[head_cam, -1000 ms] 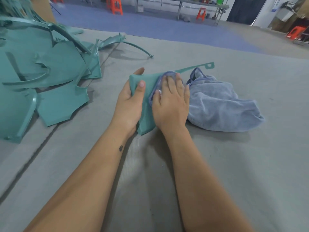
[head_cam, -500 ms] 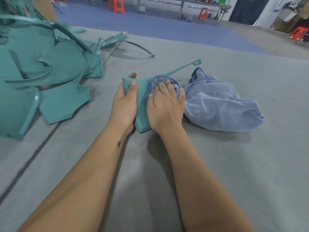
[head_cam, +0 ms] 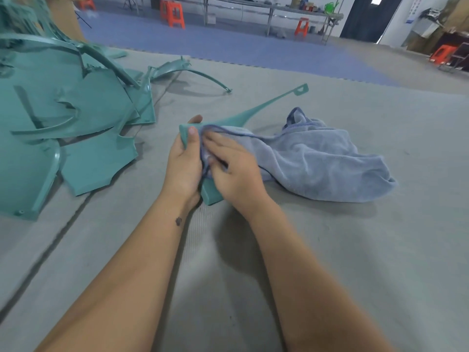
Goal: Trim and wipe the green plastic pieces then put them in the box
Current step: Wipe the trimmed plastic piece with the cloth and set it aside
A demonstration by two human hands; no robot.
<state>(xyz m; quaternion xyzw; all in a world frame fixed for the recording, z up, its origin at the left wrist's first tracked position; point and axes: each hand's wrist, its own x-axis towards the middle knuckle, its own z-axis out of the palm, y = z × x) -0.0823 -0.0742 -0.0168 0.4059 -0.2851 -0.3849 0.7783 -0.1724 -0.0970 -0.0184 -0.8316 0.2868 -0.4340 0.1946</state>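
Green plastic piece [head_cam: 256, 111] sat on the grey mat [head_cam: 355, 250], left hand [head_cam: 184, 165] pinching its near-left corner. Right hand [head_cam: 236, 166] pressed the blue towel [head_cam: 317, 161] flat onto it, fingers straight. Pile of green pieces [head_cam: 63, 110] far left.

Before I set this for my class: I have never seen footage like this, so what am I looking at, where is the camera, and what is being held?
No machine here: these are a person's two bare arms, filmed by one wide-angle camera worn on the head, looking forward and down. The left hand grips a green piece with a long thin arm ending in a small loop. The right hand presses a blue cloth onto that piece; the cloth trails off to the right across the grey mat. On the left lies a pile of more green pieces. Far behind stand orange stools and a long table. No box is in view.
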